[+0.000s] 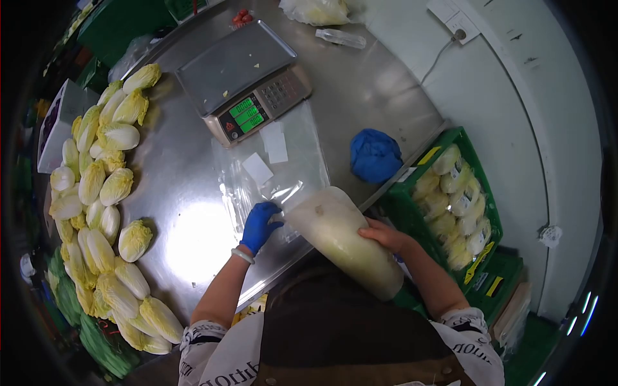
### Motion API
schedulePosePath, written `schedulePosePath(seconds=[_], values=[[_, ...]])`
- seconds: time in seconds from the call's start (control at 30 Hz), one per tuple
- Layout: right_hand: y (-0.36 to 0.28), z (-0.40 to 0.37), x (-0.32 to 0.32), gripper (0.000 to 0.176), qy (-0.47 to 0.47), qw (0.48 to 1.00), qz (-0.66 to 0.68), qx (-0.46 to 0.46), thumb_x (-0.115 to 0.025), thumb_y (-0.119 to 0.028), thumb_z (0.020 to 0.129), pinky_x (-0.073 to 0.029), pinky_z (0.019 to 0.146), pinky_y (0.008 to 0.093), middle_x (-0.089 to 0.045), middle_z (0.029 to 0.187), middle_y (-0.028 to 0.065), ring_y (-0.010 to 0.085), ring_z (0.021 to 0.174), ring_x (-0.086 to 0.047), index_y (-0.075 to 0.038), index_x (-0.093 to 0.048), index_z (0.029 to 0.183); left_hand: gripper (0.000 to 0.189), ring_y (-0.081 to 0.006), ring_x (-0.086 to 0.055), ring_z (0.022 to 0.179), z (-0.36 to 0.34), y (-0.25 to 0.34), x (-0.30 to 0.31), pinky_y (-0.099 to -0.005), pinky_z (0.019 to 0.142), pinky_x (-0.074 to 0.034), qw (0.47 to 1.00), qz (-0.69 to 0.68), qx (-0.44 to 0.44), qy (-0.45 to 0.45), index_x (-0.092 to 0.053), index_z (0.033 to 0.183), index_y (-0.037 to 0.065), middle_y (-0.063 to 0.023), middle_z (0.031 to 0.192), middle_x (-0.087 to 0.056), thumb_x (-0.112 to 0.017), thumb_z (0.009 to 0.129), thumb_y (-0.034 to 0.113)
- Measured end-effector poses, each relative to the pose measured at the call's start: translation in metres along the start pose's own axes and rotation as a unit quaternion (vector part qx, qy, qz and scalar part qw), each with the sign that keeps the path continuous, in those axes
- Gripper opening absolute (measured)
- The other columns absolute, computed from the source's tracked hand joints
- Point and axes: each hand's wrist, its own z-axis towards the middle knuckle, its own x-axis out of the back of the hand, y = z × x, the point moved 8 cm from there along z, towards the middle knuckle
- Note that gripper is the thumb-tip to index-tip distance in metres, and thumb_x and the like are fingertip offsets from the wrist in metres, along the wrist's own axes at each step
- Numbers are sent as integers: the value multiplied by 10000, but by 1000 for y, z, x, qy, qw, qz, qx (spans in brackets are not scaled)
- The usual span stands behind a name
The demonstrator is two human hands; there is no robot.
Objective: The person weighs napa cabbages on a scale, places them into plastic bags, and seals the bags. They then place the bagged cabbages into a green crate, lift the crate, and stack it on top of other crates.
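My right hand (384,235), bare, grips a large pale napa cabbage (341,235) wrapped in clear plastic, held tilted at the table's front edge. A brownish mark shows near its upper left end. My left hand (259,226), in a blue glove, is beside that end with thumb and fingers apart and nothing visible between them. It hovers at the lower edge of a stack of clear plastic bags (299,145). Two white slips (257,168) lie on the bags.
A digital scale (241,80) stands behind the bags on the metal table (170,174). Many napa cabbages (119,136) are piled at left. A crumpled blue bag (375,156) lies at right, beside a green crate (421,154) of wrapped cabbages. A clear bottle (341,38) lies at the back.
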Motion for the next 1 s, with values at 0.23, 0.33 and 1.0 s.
schedulePosePath(seconds=[0.23, 0.33, 1.0], values=[[24, 18, -11, 672, -9, 996, -23, -85, -569, -411, 904, -415, 958, 327, -527, 1272, 128, 192, 1132, -526, -12, -365, 1405, 131, -334, -556, 935, 11, -16, -9, -415, 809, -453, 996, 69, 47, -15, -683, 847, 70, -129, 981, -631, -617, 734, 81], [30, 20, -8, 667, 23, 996, 4, -92, -567, -423, 903, -430, 939, 322, -538, 1262, 120, 191, 1106, -545, -17, -378, 1397, 133, -336, -564, 938, 6, 2, 5, -412, 810, -457, 994, 55, 14, 89, -685, 844, 72, -133, 967, -636, -619, 730, 85], [-8, 48, -36, 496, 87, 994, 63, -24, -533, -377, 933, -464, 847, 296, -602, 1126, 87, 146, 1005, -573, -26, -512, 1282, 134, -315, -577, 1022, 42, 124, 34, -396, 930, -414, 958, -215, -17, 190, -675, 925, 40, -126, 987, -645, -644, 798, 68]])
